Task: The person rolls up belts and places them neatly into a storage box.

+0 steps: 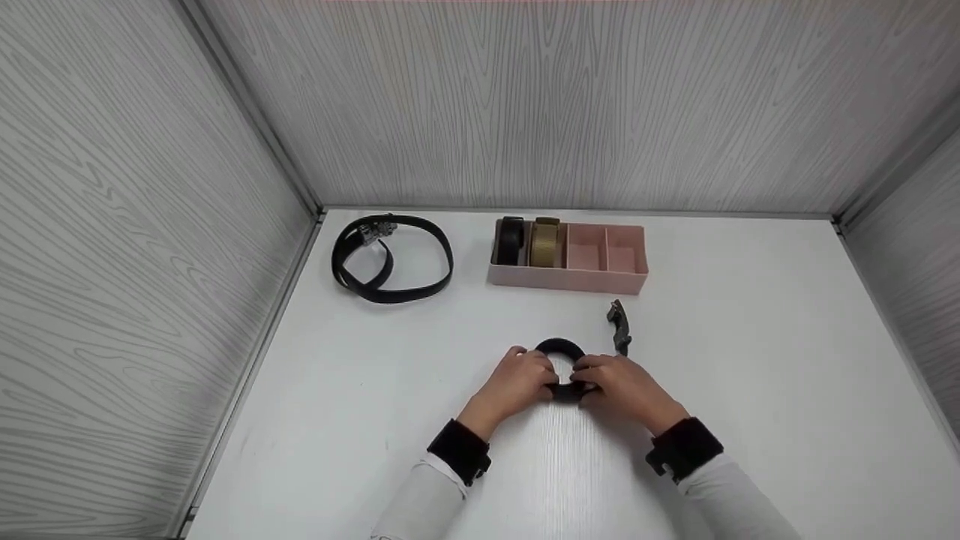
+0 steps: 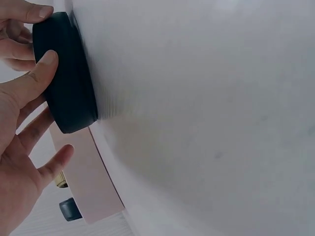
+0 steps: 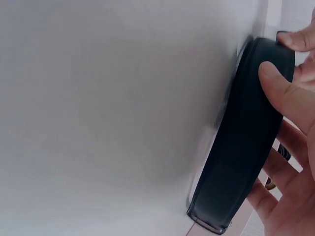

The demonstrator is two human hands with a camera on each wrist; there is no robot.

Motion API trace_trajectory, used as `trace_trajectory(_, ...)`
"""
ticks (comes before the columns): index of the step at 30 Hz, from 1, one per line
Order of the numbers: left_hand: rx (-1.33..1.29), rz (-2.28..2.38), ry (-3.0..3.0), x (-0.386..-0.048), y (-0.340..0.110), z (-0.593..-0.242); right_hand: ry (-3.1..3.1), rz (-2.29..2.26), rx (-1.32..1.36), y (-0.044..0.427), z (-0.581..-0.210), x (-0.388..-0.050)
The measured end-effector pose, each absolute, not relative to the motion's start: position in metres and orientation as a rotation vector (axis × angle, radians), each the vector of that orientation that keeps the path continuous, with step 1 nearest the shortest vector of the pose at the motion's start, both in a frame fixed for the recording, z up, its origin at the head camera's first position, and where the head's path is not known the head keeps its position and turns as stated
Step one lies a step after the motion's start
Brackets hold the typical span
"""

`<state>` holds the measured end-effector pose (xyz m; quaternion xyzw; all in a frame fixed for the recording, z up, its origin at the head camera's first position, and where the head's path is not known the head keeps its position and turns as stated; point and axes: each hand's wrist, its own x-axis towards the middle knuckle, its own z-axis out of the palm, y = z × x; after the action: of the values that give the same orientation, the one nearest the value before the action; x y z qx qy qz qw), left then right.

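Observation:
A black belt (image 1: pixel 561 346) is rolled into a ring and stands on its edge on the white table. My left hand (image 1: pixel 517 381) grips the ring's left side, its thumb on the outer face and some fingers inside the loop. On the right side my right hand (image 1: pixel 624 386) holds the same coil, thumb pressed on the outside, as the right wrist view shows. A dark metal buckle (image 1: pixel 619 328) lies just beyond the right hand; whether it joins the coil is hidden by that hand.
A pink divided box (image 1: pixel 568 279) stands at the back, with a rolled black belt (image 1: pixel 511 241) and a rolled tan belt (image 1: pixel 544 244) in its left compartments. Back left lies a loosely looped black belt (image 1: pixel 409 295) with a silvery buckle (image 1: pixel 376 229). Wood-grain walls enclose the table.

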<state>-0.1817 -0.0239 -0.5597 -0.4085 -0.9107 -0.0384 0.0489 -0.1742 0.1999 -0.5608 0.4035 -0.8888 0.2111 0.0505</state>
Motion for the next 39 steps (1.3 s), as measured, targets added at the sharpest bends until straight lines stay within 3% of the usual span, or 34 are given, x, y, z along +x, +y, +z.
trace_trajectory(10,-1.141,-0.109,-2.835,-0.172,-0.010,-0.554,-2.677,0.603,1.142,0.192,-0.561,-0.172)
trace_trajectory(20,-1.205,-0.151,-2.817,-0.176,-0.020,-0.556,-2.628,0.707,1.264,0.204,-0.560,-0.179)
trace_trajectory(39,-1.133,-0.293,-2.903,-0.173,-0.020,-0.558,-2.715,0.768,1.216,0.201,-0.561,-0.171)
